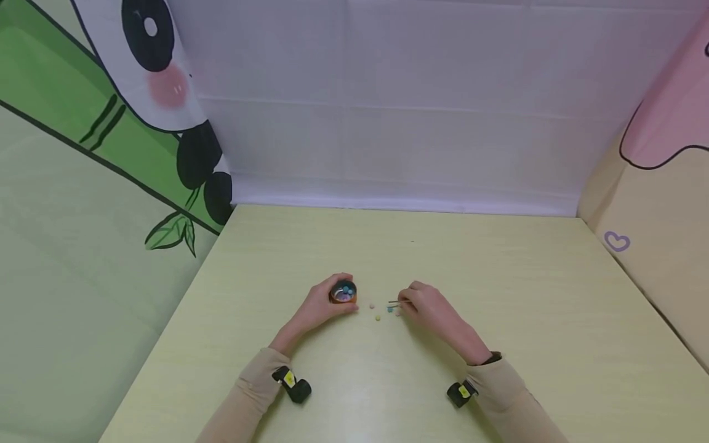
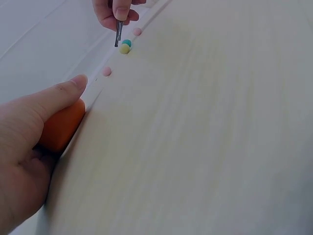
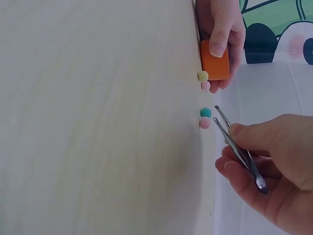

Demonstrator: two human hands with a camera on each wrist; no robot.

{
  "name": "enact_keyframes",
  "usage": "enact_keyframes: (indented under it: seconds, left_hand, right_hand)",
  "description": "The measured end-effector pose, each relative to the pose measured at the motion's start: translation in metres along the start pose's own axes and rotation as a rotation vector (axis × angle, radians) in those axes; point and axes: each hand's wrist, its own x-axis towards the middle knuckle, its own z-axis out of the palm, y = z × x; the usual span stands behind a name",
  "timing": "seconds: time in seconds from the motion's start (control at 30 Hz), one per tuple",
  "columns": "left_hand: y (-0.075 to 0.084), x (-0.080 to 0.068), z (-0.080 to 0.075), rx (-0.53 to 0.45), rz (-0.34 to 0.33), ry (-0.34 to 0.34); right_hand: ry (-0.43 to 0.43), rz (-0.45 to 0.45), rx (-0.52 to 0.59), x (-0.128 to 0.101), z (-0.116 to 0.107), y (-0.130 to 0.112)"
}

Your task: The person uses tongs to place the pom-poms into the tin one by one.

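Note:
My left hand (image 1: 334, 299) grips a small orange cup (image 1: 344, 293) standing on the table, with several coloured balls inside it. My right hand (image 1: 412, 303) pinches metal tweezers (image 1: 399, 302). In the right wrist view the tweezers (image 3: 235, 145) have their tips slightly apart, holding nothing, just beside a teal ball (image 3: 206, 112) and a pink ball (image 3: 205, 123). A yellow ball (image 3: 202, 76) and another pink ball (image 3: 206, 86) lie close to the orange cup (image 3: 215, 64). From the left wrist, the thumb (image 2: 58, 95) presses the cup (image 2: 61, 127).
The pale wooden table (image 1: 498, 295) stretches around both hands. A white cloth (image 1: 399, 123) hangs at the back, a panda-and-bamboo curtain (image 1: 111, 123) on the left, a pink and beige curtain (image 1: 664, 184) on the right.

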Motion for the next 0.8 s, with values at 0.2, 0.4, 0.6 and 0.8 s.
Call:
enact_keyframes:
  seconds: [0.2,0.4,0.6,0.8]
  left_hand:
    - [0.000,0.000,0.000,-0.004,0.010,-0.001]
    - [-0.003,-0.001,-0.001,0.000,0.023,0.003]
    - [-0.004,-0.004,-0.003,-0.004,0.030,-0.003]
    - [-0.004,-0.006,-0.005,-0.001,0.027,-0.007]
  right_hand:
    - [0.011,0.011,-0.003,-0.007,-0.001,0.001]
    - [0.023,0.026,-0.011,-0.013,-0.001,0.000]
    - [0.013,0.043,-0.013,-0.018,0.001,-0.003]
    - [0.009,0.043,-0.018,-0.020,0.002,-0.006]
